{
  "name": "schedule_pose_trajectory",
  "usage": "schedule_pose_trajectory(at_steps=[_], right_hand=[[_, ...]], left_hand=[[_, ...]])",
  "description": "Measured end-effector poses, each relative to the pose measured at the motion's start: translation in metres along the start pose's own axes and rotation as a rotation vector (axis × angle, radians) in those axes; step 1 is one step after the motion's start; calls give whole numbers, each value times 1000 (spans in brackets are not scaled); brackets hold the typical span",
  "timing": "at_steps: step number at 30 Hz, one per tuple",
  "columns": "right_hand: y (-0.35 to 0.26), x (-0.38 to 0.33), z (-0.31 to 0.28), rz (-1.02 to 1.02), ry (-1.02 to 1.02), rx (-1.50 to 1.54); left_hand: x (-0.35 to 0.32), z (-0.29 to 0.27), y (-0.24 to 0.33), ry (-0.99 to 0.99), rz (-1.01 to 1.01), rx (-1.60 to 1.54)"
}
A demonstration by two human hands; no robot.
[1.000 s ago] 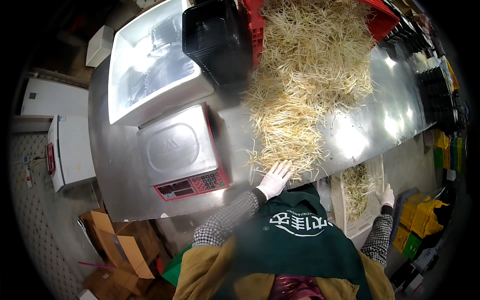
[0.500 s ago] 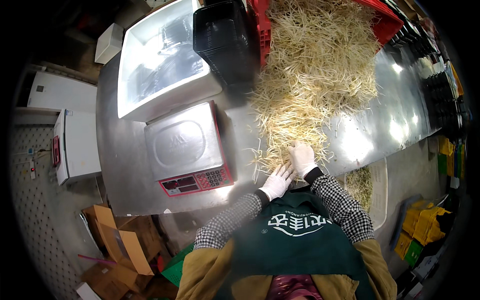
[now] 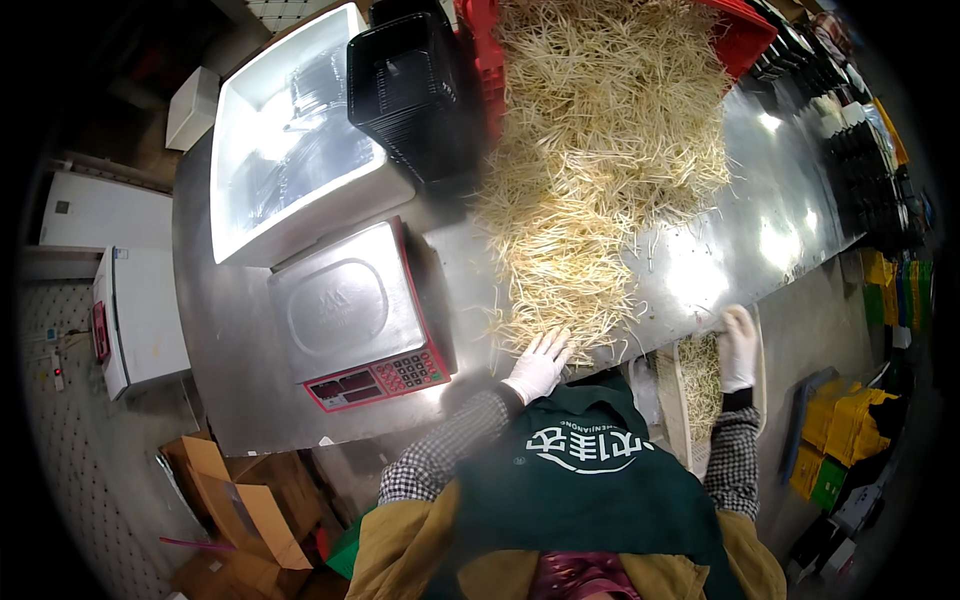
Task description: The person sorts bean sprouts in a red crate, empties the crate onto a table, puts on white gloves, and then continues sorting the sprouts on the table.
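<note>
Left hand point(image 3: 538, 365): white glove, fingers spread open and flat on the near edge of the sprout pile, gripping nothing.
Right hand point(image 3: 738, 347): white glove, fingers extended and together, resting at the table's near edge, just above a tray; whether they pinch any strands I cannot tell.
Tray point(image 3: 700, 385): pale, long and narrow, below the table edge directly beside the right fingers, part-filled with sprouts.
Bean sprouts point(image 3: 600, 170): a broad pale-yellow heap, starting under the left fingertips and spreading away up the table; loose strands lie between the two hands.
Table point(image 3: 730, 250): bare shiny steel, beyond the right fingers.
Scale point(image 3: 350, 315): grey platform with a red keypad front, just left of the left fingers.
White tub point(image 3: 290, 160): large, square, lined with clear film, beyond the scale.
Black trays point(image 3: 410, 90): a stack, far past the left fingers, touching the pile's left side.
Red crate point(image 3: 740, 35): at the heap's far end, tipped toward the table.
</note>
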State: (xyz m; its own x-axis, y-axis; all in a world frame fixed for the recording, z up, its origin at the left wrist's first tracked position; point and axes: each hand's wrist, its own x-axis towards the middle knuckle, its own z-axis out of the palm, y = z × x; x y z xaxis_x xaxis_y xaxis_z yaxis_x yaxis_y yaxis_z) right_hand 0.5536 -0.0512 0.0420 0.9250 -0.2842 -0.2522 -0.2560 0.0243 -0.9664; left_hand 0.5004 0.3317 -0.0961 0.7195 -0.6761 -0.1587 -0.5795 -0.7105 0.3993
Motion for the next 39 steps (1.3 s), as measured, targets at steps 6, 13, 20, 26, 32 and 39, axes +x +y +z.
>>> schedule_pose_trajectory(at_steps=[6, 13, 20, 26, 32, 39], right_hand=[[10, -41, -149, 137, 417, -1751], [9, -38, 149, -235, -292, -703], [56, -49, 330, -415, -764, -1351], [90, -32, 347, -445, -966, -1481], [102, -7, 322, -490, -950, -805], [24, 11, 221, 81, -588, -6]], left_hand=[[3, -6, 3, -30, 9, -18], [3, -13, 8, -91, -38, -19], [11, 14, 5, -425, -339, -495], [7, 2, 4, -268, -204, -463], [5, -24, 14, -279, -141, -161], [3, 0, 13, -107, -64, 41]])
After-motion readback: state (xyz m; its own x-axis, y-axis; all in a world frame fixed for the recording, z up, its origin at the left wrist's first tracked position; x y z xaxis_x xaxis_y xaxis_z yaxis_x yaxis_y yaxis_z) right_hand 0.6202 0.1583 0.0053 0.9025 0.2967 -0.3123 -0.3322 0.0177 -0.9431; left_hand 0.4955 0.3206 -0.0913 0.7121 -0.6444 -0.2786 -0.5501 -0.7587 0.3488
